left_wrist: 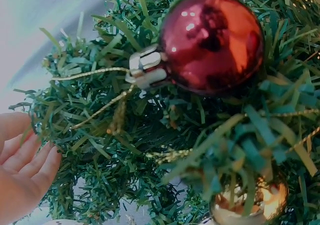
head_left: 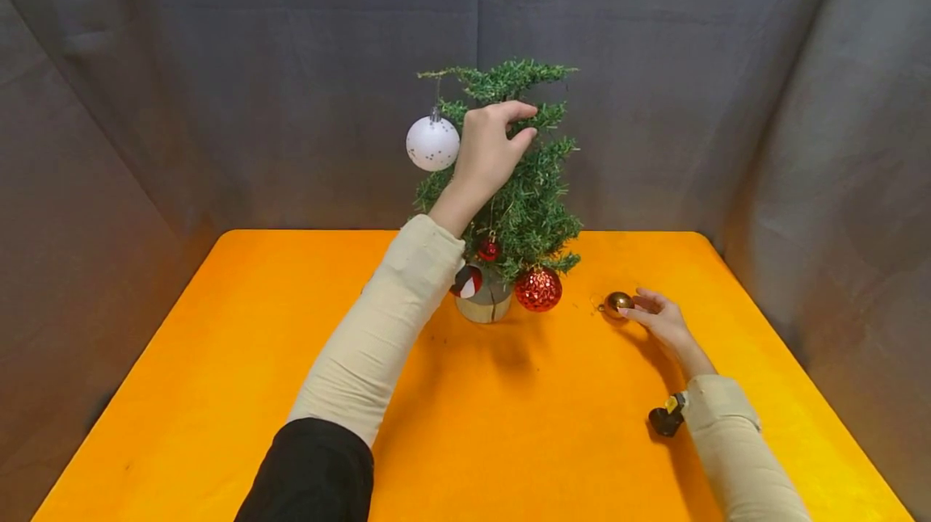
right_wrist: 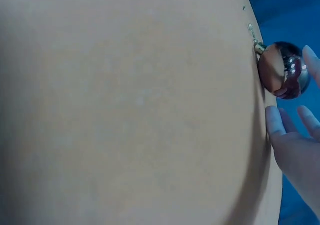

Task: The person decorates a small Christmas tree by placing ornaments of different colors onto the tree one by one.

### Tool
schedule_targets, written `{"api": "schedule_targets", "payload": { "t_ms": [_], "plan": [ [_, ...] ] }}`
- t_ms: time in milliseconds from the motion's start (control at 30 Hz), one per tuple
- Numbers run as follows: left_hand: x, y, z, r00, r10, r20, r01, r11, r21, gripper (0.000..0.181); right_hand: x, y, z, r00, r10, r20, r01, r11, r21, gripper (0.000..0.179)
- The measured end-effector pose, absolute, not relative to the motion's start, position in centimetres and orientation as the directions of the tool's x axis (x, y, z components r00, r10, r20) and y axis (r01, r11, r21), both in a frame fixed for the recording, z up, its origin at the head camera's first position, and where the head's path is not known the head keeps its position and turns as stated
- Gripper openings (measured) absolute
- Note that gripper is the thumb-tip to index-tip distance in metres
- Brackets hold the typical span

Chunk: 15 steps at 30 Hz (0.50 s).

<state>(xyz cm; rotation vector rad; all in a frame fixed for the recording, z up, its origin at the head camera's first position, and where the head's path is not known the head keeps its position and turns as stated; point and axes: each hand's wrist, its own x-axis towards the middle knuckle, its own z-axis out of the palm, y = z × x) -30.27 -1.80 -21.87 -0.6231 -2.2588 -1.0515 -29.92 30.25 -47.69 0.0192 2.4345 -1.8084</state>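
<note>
A small artificial Christmas tree [head_left: 534, 191] stands on the table in a stump-like base [head_left: 483, 310]. My left hand [head_left: 489, 138] is at its upper branches, thumb and index finger apart. In the left wrist view its fingers [left_wrist: 37, 167] lie beside a branch tip, holding nothing visible; contact is unclear. A shiny red ball [left_wrist: 212, 42] hangs by a gold cord close by. My right hand [head_left: 662, 322] is low over the table beside a gold-brown ball ornament [head_left: 618, 304]. Its thumb is at the ball, while the other fingers [right_wrist: 275, 121] stand apart from it.
A white speckled ball [head_left: 432, 144] hangs at the tree's upper left. Lower down hang a textured red ball [head_left: 538, 289], a small red ball [head_left: 489, 249] and a partly hidden dark, red and white ornament [head_left: 467, 281]. Grey curtains [head_left: 327, 102] surround the orange table [head_left: 218, 393].
</note>
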Motion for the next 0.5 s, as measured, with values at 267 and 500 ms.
{"api": "schedule_targets", "payload": {
  "t_ms": [267, 500],
  "plan": [
    [-30.18, -1.73, -21.97, -0.725, 0.167, 0.669, 0.617, 0.589, 0.522, 0.024, -30.50, 30.13, -48.45, -0.996, -0.015, -0.084, 0.074, 0.319, -0.945, 0.070],
    [-30.21, -1.72, -22.02, -0.730, 0.162, 0.664, 0.610, 0.593, 0.526, 0.025, -30.64, 29.76, -48.47, -0.998, -0.021, -0.057, 0.047, 0.323, -0.945, 0.064]
  ]
}}
